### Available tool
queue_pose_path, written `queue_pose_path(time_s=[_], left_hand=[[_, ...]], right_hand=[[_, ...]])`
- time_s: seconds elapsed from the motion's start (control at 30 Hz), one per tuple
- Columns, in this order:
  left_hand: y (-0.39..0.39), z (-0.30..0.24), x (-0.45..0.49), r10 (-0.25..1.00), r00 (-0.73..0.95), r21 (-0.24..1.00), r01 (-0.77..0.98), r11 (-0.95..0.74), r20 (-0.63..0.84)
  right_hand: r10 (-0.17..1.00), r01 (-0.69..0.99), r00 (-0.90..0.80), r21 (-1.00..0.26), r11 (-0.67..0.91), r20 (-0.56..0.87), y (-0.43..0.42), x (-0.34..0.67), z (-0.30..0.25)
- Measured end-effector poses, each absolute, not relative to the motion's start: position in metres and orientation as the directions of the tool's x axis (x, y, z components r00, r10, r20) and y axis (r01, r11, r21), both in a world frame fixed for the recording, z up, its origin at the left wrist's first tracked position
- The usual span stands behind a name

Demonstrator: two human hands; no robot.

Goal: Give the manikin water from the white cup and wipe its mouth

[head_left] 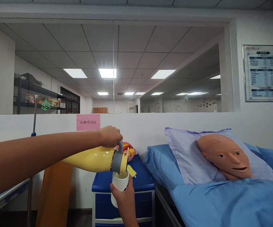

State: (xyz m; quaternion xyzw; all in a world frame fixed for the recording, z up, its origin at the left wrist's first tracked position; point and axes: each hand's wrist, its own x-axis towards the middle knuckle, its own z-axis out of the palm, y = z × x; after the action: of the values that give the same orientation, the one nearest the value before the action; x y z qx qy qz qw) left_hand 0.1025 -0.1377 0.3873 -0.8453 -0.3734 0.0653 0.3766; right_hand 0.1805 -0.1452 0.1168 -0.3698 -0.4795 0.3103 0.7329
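My left hand (110,136) is closed around the grey handle of a yellow thermos flask (91,159). The flask is tipped nearly level, and its grey and yellow spout sits right over the mouth of a white cup (120,183). My right hand (127,205) comes up from below and grips that cup upright, fingers wrapped around its lower half. Both are held in the air in front of a blue bedside cabinet (141,183). I cannot see any liquid.
A pink bowl of fruit (131,152) and a yellow cloth (132,171) lie on the cabinet top. To the right is a bed with a blue blanket (221,201), where a manikin head (226,156) rests on a lilac pillow (186,157). A drip stand (34,116) and an orange panel (53,192) are at the left.
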Motion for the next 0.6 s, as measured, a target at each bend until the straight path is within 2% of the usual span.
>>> queue_pose_path(time_s=[0.6], left_hand=[[-0.141,0.395,0.132,0.646,0.757,-0.748,0.485,-0.454,0.098]], right_hand=[[0.826,-0.084,0.25,-0.839,0.538,0.505,-0.147,0.192,0.117]])
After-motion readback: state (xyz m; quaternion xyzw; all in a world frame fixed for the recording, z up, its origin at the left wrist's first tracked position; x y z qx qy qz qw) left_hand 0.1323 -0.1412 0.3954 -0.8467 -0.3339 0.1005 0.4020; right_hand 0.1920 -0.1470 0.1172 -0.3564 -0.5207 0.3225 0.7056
